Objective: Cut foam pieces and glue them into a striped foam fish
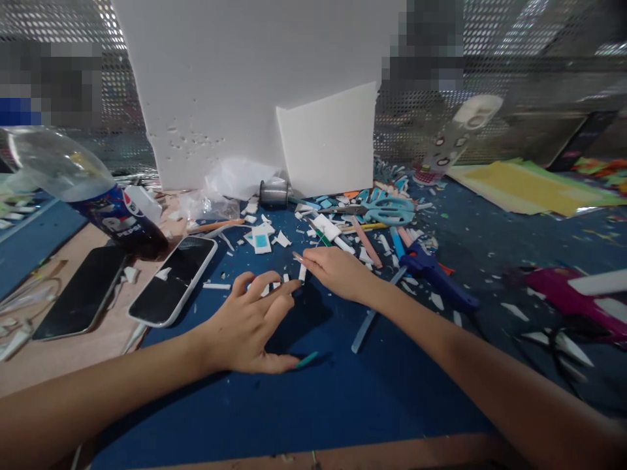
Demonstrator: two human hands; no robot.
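My left hand is low over the blue mat, fingers spread and bent, with nothing gripped. At its thumb tip is a narrow teal sliver; whether it is a nail or a strip I cannot tell. My right hand is closed in a pinch, its fingertips at a small white foam piece. The left index fingertip comes close to the lower end of that piece. Just beyond the hands lies a white foam square with a light-blue patch, among loose white scraps.
Two phones and a Pepsi bottle stand left. Blue scissors, a blue glue gun and a clear glue stick lie right. A magenta glue gun is farther right. White foam boards stand behind.
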